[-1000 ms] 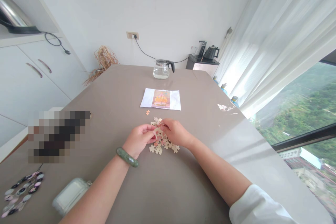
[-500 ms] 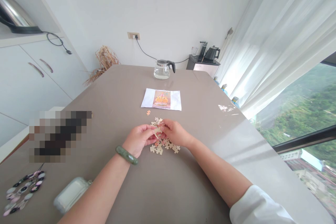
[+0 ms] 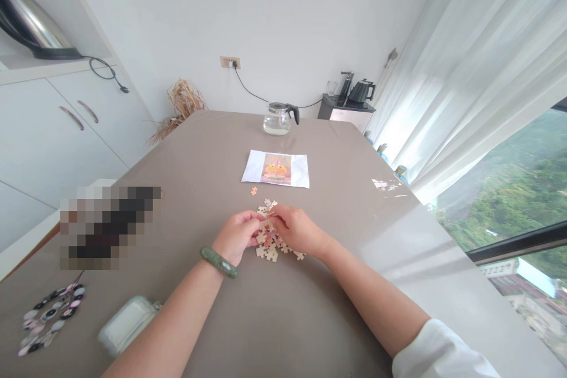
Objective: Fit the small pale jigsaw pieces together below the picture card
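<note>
Several small jigsaw puzzle pieces [image 3: 267, 253], mostly pale backs with a few pinkish faces, lie in a loose heap on the brown table. My left hand [image 3: 239, 233] is closed at the heap's left side, a puzzle piece pinched between thumb and fingers; a green bangle circles that wrist. Over the heap's right side, my right hand [image 3: 297, 229] bends down with its fingertips together on a puzzle piece, which they partly hide. One orange puzzle piece [image 3: 254, 191] lies apart, beyond the heap. Behind it rests a white sheet [image 3: 300, 171] with an orange cartoon picture.
A glass pot [image 3: 277, 121] with a black handle stands toward the table's far end. At left are a pixelated dark object [image 3: 113, 224], a beaded strap [image 3: 53, 313] and a clear-white case [image 3: 128, 325]. Window and curtain [image 3: 460, 59] border the right side.
My right hand has lowered and turned more palm-down over the heap. My left hand stays near it, still pinching. The whole view has shifted slightly.
</note>
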A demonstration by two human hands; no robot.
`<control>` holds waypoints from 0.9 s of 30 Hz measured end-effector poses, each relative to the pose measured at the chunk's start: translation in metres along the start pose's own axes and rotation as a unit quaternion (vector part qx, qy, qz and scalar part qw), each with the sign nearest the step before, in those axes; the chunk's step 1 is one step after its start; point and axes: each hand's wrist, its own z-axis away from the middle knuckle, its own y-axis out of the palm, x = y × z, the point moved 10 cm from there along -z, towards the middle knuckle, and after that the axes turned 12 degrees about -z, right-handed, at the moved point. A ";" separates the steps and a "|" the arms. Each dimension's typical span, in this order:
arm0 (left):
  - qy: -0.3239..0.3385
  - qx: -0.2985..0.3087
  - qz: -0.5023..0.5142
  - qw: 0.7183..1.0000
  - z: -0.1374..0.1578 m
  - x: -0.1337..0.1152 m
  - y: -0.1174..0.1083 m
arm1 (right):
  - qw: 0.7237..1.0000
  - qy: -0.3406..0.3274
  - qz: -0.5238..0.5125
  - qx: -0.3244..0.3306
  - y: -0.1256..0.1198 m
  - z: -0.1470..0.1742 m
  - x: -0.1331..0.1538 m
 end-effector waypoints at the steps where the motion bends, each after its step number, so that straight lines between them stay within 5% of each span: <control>1: 0.009 0.000 -0.014 1.000 0.000 -0.001 0.001 | 1.000 0.001 0.001 -0.002 0.000 0.000 0.001; 8: 0.124 -0.026 -0.177 0.976 0.000 -0.015 0.001 | 0.999 0.041 -0.030 -0.009 -0.001 0.001 -0.009; 27: 0.123 -0.041 -0.205 0.970 0.000 -0.018 -0.005 | 0.967 0.128 -0.221 -0.008 0.007 0.000 -0.028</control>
